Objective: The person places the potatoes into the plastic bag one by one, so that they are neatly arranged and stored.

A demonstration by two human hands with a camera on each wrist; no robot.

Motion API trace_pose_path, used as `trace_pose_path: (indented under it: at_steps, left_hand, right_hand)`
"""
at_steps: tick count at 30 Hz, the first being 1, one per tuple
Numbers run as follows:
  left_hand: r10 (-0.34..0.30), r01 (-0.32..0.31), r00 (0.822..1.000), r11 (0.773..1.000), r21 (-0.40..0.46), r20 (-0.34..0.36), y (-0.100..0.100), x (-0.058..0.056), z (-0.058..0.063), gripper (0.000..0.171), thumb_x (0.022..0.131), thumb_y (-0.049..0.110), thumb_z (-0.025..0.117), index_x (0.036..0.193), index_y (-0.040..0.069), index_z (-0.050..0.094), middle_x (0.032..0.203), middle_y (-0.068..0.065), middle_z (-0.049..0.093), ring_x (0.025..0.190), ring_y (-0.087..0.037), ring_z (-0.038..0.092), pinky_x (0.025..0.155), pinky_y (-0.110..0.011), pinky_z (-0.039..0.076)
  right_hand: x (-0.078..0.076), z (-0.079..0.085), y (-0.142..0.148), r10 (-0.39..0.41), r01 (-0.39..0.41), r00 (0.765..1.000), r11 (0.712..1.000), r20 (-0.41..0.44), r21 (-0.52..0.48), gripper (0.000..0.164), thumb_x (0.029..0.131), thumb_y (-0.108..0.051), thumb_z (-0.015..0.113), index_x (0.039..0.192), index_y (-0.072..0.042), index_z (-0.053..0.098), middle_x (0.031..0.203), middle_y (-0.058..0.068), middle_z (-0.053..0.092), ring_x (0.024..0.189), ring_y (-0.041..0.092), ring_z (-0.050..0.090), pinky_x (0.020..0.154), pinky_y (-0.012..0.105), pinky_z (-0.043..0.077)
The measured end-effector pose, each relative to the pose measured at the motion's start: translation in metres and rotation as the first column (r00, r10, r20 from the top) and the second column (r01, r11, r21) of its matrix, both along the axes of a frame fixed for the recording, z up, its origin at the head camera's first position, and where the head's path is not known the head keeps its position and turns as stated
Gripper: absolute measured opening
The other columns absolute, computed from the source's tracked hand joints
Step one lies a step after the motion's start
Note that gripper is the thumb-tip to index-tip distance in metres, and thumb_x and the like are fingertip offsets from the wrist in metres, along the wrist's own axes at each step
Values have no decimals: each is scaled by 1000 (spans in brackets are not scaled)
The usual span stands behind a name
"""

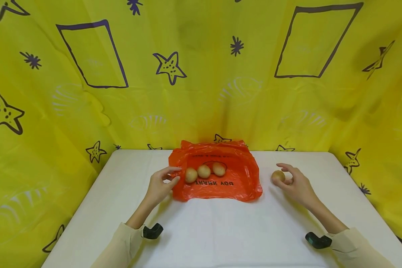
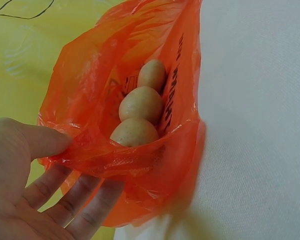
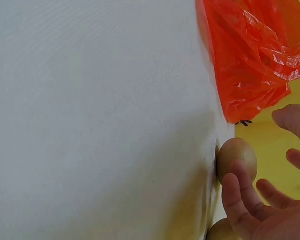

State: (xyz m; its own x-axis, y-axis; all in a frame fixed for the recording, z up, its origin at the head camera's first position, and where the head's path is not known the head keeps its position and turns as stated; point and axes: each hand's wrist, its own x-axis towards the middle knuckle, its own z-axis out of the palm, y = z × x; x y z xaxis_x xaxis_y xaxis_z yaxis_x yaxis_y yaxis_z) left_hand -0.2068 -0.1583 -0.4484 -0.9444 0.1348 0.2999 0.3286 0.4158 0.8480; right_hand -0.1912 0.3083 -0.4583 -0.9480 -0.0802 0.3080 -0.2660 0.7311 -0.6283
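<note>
A red plastic bag (image 1: 241, 186) with printed lettering lies with its mouth spread wide. Inside it sit three round, yellow-brown potatoes (image 1: 204, 171) in a row, also clear in the left wrist view. My left hand (image 1: 161, 184) pinches the bag's left rim, thumb (image 2: 47, 142) over the plastic and fingers beneath. To the right of the bag, my right hand (image 1: 296, 186) is around another potato (image 1: 278, 176), its fingers spread and loosely bent. In the right wrist view a fingertip overlaps this potato (image 3: 237, 161); whether it touches cannot be told. A further potato (image 3: 223, 231) shows partly at the bottom edge.
A white-covered table (image 1: 221, 230) carries everything. Behind it and along both sides hangs a yellow curtain (image 1: 201, 104) with drawn starfish, close to the bag's far edge. Dark wrist devices (image 1: 318, 241) sit by both cuffs.
</note>
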Motion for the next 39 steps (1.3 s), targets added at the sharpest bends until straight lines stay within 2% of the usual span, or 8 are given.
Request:
trace_pose_path:
  at_steps: [6, 10, 14, 17, 21, 30, 34, 39]
  left_hand:
    - [9, -9, 1000, 1000, 11, -12, 2, 1, 1, 25, 93, 1, 73, 116, 8, 76, 109, -10, 72, 88, -28, 67, 74, -26, 56]
    - [25, -25, 1000, 1000, 5, -4, 6, 5, 8, 25, 93, -2, 72, 116, 3, 75, 109, -15, 72, 88, -33, 66, 72, -25, 55]
    - [28, -28, 1000, 1000, -11, 5, 10, 12, 21, 24, 92, -7, 69, 116, -3, 73, 108, -21, 71, 89, -39, 65, 73, -27, 56]
    - [26, -26, 1000, 1000, -11, 6, 10, 13, 23, 24, 92, -8, 68, 116, -4, 72, 109, -22, 71, 89, -40, 64, 76, -35, 58]
    - [34, -34, 999, 999, -4, 4, 6, 8, 13, 25, 93, -4, 71, 116, 2, 74, 109, -17, 72, 90, -35, 65, 79, -40, 58]
    - [31, -31, 999, 1000, 5, 18, 1, 2, 2, 25, 93, 2, 73, 117, 9, 76, 111, -10, 73, 90, -28, 66, 73, -23, 55]
    - [45, -45, 999, 999, -3, 8, 4, 5, 7, 25, 92, -4, 72, 116, 2, 75, 108, -16, 72, 88, -34, 66, 70, -21, 54]
    - [32, -32, 999, 999, 3, 0, 9, 17, 27, 24, 91, -9, 69, 114, -4, 73, 106, -23, 70, 85, -40, 65, 67, -20, 53]
  right_hand:
    - [-2, -1, -2, 7, -7, 998, 1000, 58, 14, 56, 91, -16, 77, 140, -1, 55, 128, 34, 58, 103, 45, 61, 84, 57, 48]
    - [-4, -3, -2, 26, -23, 991, 999, 132, -23, 57, 92, -15, 77, 142, 0, 53, 134, 38, 53, 88, 36, 69, 74, 37, 56]
    - [-6, -5, -1, 44, -28, 981, 996, 188, -88, 57, 93, -13, 77, 142, 1, 52, 135, 38, 51, 76, 25, 64, 58, 23, 52]
    - [-7, -6, 0, 50, -28, 978, 994, 205, -109, 57, 92, -10, 76, 142, 1, 51, 134, 35, 53, 74, 24, 60, 56, 23, 51]
    - [-8, -8, -1, 42, -24, 976, 996, 214, -89, 54, 93, -9, 75, 141, 1, 53, 129, 31, 55, 72, 21, 55, 56, 22, 47]
    - [-8, -12, -4, 20, -6, 976, 998, 218, -65, 52, 93, -10, 75, 139, 2, 54, 118, 27, 58, 67, 17, 48, 56, 21, 42]
    - [-8, -13, -4, 12, 0, 977, 999, 215, -54, 50, 94, -7, 73, 139, 2, 54, 122, 29, 58, 72, 20, 49, 58, 21, 43]
    - [-9, -13, -5, 13, -1, 976, 998, 218, -59, 49, 94, -5, 71, 139, 2, 53, 122, 29, 57, 70, 20, 46, 56, 22, 41]
